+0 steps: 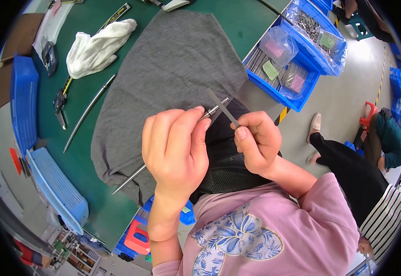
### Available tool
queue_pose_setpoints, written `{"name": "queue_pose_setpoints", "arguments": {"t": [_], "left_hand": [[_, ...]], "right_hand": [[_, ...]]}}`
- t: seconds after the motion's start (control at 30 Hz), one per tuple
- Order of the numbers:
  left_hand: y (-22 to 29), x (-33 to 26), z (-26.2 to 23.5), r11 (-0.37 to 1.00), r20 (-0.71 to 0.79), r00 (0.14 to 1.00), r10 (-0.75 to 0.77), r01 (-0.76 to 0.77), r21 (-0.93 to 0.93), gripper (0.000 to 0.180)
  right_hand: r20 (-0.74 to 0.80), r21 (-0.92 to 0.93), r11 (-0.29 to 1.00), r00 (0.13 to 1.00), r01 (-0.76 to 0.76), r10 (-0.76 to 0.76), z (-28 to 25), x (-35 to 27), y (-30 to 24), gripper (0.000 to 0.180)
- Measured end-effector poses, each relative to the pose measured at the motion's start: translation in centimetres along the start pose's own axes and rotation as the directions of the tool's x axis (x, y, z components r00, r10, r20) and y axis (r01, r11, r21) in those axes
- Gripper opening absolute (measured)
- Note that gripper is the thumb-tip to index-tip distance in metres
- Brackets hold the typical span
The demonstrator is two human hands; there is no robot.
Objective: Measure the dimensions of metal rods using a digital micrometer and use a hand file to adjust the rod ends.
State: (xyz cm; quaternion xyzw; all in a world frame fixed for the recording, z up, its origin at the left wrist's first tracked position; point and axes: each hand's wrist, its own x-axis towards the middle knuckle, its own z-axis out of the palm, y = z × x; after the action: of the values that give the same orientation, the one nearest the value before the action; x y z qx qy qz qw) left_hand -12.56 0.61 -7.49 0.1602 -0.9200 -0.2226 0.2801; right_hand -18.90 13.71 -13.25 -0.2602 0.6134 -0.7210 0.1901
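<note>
My left hand (175, 149) is closed around a slim, shiny metal rod (132, 178). Its thin pointed end sticks out at the lower left, and its thicker stepped end shows beyond my fingertips. My right hand (259, 140) pinches a narrow flat grey strip, which looks like a small file (220, 106). The strip crosses the rod's stepped end at an angle; whether they touch, I cannot tell. Both hands are over the near right edge of a grey cloth (168, 60) spread on the green table (78, 170).
Left of the cloth lie another metal rod (88, 112), a caliper (60, 100) and a white glove-like cloth (97, 48). Light blue baskets (58, 188) line the left edge. Blue bins (297, 99) with metal rods and bagged parts stand at right. Other people (347, 172) are beyond.
</note>
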Motion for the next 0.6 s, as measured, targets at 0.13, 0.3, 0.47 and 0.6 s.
{"name": "queue_pose_setpoints", "arguments": {"t": [0.13, 0.3, 0.47, 0.6], "left_hand": [[-0.13, 0.06, 0.11, 0.999, -0.032, 0.999, 0.043, -0.043, 0.013, 0.019], [-0.15, 0.15, 0.25, 0.998, -0.049, 0.997, 0.056, -0.053, 0.044, 0.020], [-0.31, 0.20, 0.30, 0.998, -0.056, 0.997, 0.059, -0.057, 0.032, 0.020], [-0.32, 0.19, 0.31, 0.998, -0.056, 0.996, 0.064, -0.062, 0.034, 0.020]], "right_hand": [[-0.002, -0.018, 1.000, 1.000, -0.012, 0.012, 0.14, 0.11, -0.16, 0.004], [0.077, -0.083, 0.996, 0.997, 0.024, -0.017, 0.19, 0.48, -0.35, 0.008], [0.099, -0.118, 0.991, 0.994, 0.059, -0.048, 0.23, 0.60, -0.09, 0.006], [0.107, -0.177, 0.982, 0.993, 0.064, -0.046, 0.16, 0.81, -0.28, 0.004]]}}
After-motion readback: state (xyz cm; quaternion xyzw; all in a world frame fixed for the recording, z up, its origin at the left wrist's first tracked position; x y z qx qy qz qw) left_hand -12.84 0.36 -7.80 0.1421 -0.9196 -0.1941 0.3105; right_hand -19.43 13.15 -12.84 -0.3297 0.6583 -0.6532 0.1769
